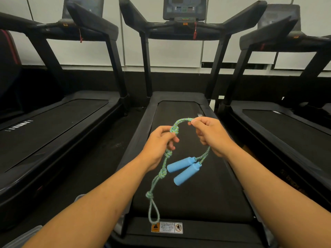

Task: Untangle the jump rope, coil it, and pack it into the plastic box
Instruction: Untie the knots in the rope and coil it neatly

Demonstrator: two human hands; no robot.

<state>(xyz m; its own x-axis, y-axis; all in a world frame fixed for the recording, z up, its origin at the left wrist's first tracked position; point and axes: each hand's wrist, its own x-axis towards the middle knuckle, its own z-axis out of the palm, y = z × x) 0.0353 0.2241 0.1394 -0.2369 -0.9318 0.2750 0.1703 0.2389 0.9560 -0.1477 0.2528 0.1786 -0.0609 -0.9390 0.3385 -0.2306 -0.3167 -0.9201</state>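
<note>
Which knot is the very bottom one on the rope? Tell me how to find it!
Start at the middle treadmill and find the green-blue jump rope held up over its black belt by the left hand and right hand. Follow the strand hanging down from the left hand past two knots. The lowest knot is the only one with a small open loop dangling straight beneath it.

Two bare forearms, sleeveless to the frame edge, left grip [159, 140] and right grip [209, 133] ringless.

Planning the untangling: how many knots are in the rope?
4: one at the left hand, one below it, one lower, one above the end loop. Hands may hide more.
</note>
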